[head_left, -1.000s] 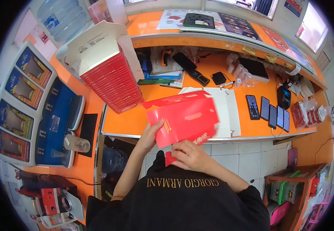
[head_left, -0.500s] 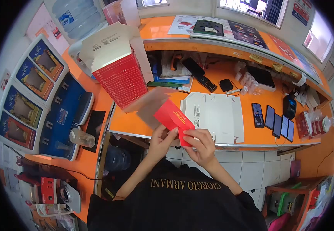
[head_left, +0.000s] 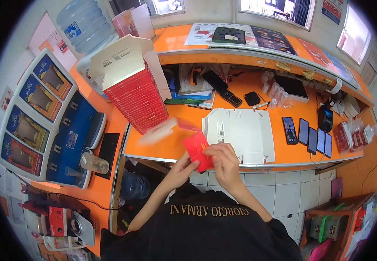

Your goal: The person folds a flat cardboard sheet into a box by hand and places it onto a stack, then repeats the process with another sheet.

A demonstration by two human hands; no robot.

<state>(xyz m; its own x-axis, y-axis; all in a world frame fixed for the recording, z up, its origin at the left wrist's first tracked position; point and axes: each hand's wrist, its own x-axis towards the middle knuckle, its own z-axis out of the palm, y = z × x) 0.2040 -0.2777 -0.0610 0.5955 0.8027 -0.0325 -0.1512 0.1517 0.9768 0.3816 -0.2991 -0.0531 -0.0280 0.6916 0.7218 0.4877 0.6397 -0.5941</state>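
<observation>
A red cardboard piece (head_left: 195, 144) with yellow print is held over the counter's front edge. My left hand (head_left: 183, 170) grips its lower left part, thumb on top. My right hand (head_left: 224, 160) is closed at its right side, fingers pressed together. A pale flap (head_left: 159, 132), blurred by motion, extends up and left from the red part. Behind my hands, flat white cardboard sheets (head_left: 240, 135) lie on the orange counter. To the left rises a tall stack of red-edged folded boxes (head_left: 137, 98) with white cardboard around its back.
Several phones (head_left: 303, 132) lie on the counter at right, beside red packets (head_left: 347, 137). A drink dispenser (head_left: 45, 117) and a clear cup (head_left: 94, 163) stand at left. A raised shelf (head_left: 175, 39) runs along the back. A wooden cabinet (head_left: 327, 213) stands at lower right.
The red piece has folded to a smaller visible shape and sits slightly lower. My right hand has shifted up and left along it. The pale flap has swung down and left.
</observation>
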